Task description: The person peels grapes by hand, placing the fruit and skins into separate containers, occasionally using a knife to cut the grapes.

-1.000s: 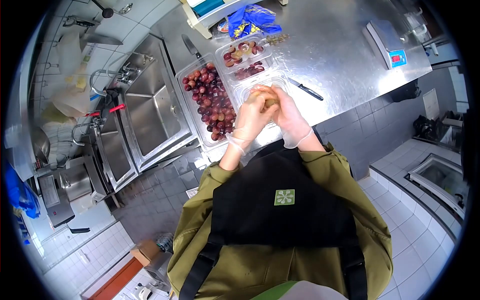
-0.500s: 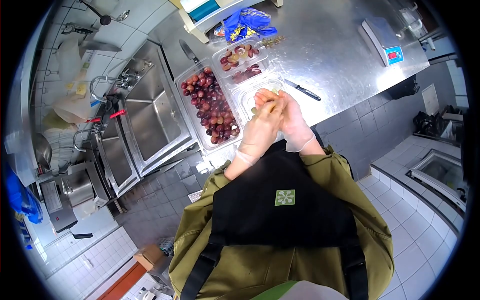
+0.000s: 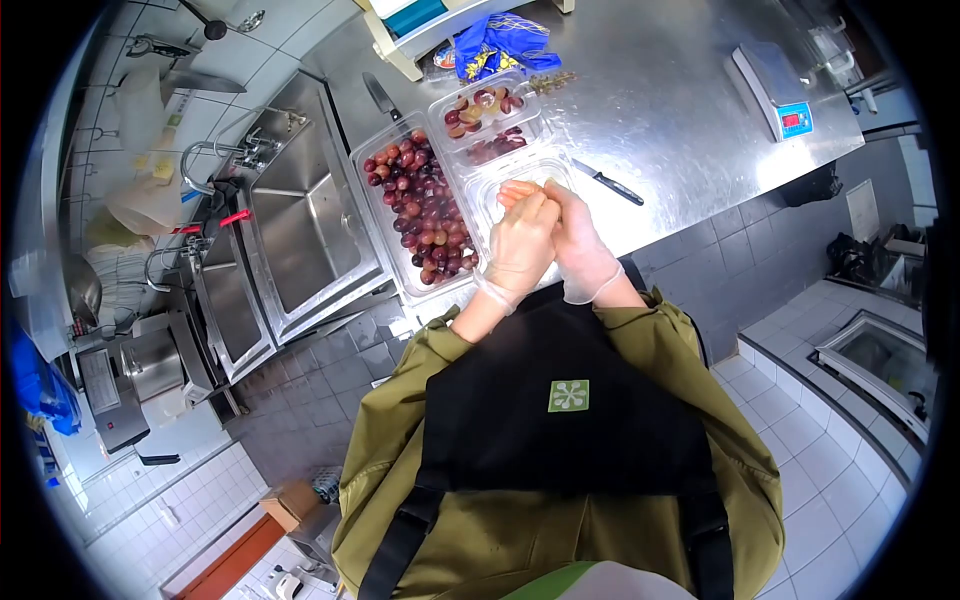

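My left hand [image 3: 523, 245] and my right hand [image 3: 582, 245], both in clear gloves, are pressed together above a clear plastic tub [image 3: 480, 192]. Both sets of fingers are closed; whatever lies between them is hidden. To the left of my hands, a long clear container holds many red grapes [image 3: 420, 210]. Just beyond the tub, a clear two-part container [image 3: 462, 130] holds cut grape pieces [image 3: 485, 108]. A small black-handled knife [image 3: 610, 185] lies on the counter right of the tub.
A larger knife [image 3: 380, 97] lies beyond the grapes. A blue bag [image 3: 505, 45] and grape stems [image 3: 553, 80] are at the back of the steel counter [image 3: 660, 90]. A digital scale [image 3: 775, 95] stands at the right, and a steel sink [image 3: 310, 235] is on the left.
My hands have closed more tightly together, the left fingers folding over the right ones, and have shifted slightly down. The view has tilted a little; the containers stay in place.
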Demonstrator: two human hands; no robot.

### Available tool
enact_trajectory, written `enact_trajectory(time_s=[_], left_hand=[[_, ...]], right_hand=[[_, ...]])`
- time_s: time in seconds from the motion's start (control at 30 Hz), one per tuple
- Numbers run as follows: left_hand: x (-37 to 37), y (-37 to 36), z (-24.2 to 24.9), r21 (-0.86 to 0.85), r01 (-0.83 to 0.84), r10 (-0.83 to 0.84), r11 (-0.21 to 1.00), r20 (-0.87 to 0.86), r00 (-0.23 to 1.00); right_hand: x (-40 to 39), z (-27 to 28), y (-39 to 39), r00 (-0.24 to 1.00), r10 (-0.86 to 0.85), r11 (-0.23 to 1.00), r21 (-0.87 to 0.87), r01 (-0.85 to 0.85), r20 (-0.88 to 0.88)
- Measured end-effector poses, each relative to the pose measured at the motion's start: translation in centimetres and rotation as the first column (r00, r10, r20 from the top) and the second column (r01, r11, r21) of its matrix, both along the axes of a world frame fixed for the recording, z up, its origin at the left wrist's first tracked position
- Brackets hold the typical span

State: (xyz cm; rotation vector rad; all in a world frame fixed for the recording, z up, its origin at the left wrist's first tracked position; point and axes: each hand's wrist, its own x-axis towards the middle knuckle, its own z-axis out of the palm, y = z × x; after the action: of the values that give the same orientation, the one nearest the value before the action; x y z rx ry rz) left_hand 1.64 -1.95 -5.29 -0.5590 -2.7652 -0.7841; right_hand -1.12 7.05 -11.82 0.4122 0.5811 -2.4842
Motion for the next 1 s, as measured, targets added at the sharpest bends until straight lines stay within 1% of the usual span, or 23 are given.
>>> enact_trajectory(time_s=[0.1, 0.17, 0.2, 0.27, 0.3, 0.37, 0.4, 0.47, 0.5, 0.57, 0.6, 0.67, 0.7, 0.77, 0.8, 0.87, 0.9, 1.0], left_hand=[[-0.3, 0.1, -0.7, 0.038, -0.003, 0.003, 0.999, 0.009, 1.0], [-0.6, 0.1, -1.0, 0.062, -0.002, 0.0, 0.998, 0.038, 0.999], [-0.8, 0.1, -1.0, 0.086, -0.007, 0.001, 0.996, 0.08, 0.997], [-1.2, -0.2, -0.7, 0.132, -0.021, 0.0, 0.991, 0.159, 0.987], [-1.4, -0.4, -1.0, 0.127, -0.031, 0.007, 0.991, 0.184, 0.983], [-1.5, -0.7, -1.8, 0.119, -0.049, 0.02, 0.992, 0.233, 0.972], [-1.6, -0.8, -1.8, 0.135, -0.085, 0.052, 0.987, 0.23, 0.972], [-2.0, -1.0, -1.8, 0.166, -0.153, 0.113, 0.974, 0.225, 0.968], [-2.0, -1.0, -1.4, 0.131, -0.163, 0.134, 0.978, 0.207, 0.969], [-2.0, -0.8, -0.4, 0.062, -0.188, 0.175, 0.98, 0.169, 0.97], [-2.0, -0.8, -0.6, 0.069, -0.165, 0.155, 0.984, 0.135, 0.979], [-1.9, -0.5, -1.0, 0.082, -0.116, 0.111, 0.99, 0.066, 0.992], [-1.7, -0.3, -0.9, 0.082, -0.12, 0.11, 0.989, 0.123, 0.986], [-1.0, 0.1, -0.4, 0.077, -0.132, 0.111, 0.988, 0.232, 0.966], [-0.9, 0.1, -0.4, 0.061, -0.126, 0.11, 0.99, 0.221, 0.969], [-0.7, 0.3, -0.4, 0.031, -0.114, 0.106, 0.993, 0.2, 0.974], [-0.7, 0.3, -0.5, 0.061, -0.118, 0.103, 0.991, 0.198, 0.975], [-0.7, 0.3, -0.8, 0.131, -0.134, 0.106, 0.982, 0.201, 0.974]], right_hand=[[0.1, 0.5, 0.3, 0.999, 0.007, 1.0, 0.011, -0.007, -0.032], [0.0, 1.9, 0.4, 1.0, 0.008, 0.999, 0.036, -0.008, 0.001], [0.0, 2.4, 0.4, 1.0, 0.007, 0.999, 0.048, -0.008, 0.017], [-0.1, -0.2, 0.1, 0.999, -0.012, 0.999, 0.037, 0.011, 0.034], [-0.2, -0.2, -0.2, 0.999, -0.022, 0.999, 0.03, 0.021, 0.041], [-0.2, 0.0, 0.3, 0.999, 0.043, 0.998, -0.05, -0.043, 0.001], [-0.3, 0.8, 0.6, 0.997, 0.074, 0.993, -0.089, -0.076, -0.022], [0.0, 2.6, 0.5, 0.993, -0.055, 0.998, 0.016, 0.053, 0.109], [0.2, 2.9, 0.4, 0.978, -0.123, 0.991, 0.075, 0.112, 0.17], [0.4, 2.8, 0.9, 0.974, -0.118, 0.99, -0.058, 0.131, 0.194], [0.5, 2.9, 1.1, 0.972, -0.113, 0.982, -0.124, 0.141, 0.206], [0.7, 3.0, 1.2, 0.994, -0.1, 0.99, -0.096, 0.104, 0.044], [0.8, 2.9, 1.4, 0.995, -0.094, 0.993, -0.079, 0.091, -0.036], [0.5, 1.4, 1.5, 0.996, -0.068, 0.993, -0.104, 0.062, -0.05], [0.3, 1.5, 1.5, 0.997, -0.053, 0.992, -0.117, 0.045, -0.058], [0.5, 1.7, 1.5, 0.998, -0.056, 0.997, -0.053, 0.055, -0.021], [0.6, 1.8, 1.5, 0.998, -0.059, 0.998, -0.02, 0.059, -0.003], [0.6, 1.9, 1.4, 0.997, -0.076, 0.997, -0.01, 0.077, 0.02]])
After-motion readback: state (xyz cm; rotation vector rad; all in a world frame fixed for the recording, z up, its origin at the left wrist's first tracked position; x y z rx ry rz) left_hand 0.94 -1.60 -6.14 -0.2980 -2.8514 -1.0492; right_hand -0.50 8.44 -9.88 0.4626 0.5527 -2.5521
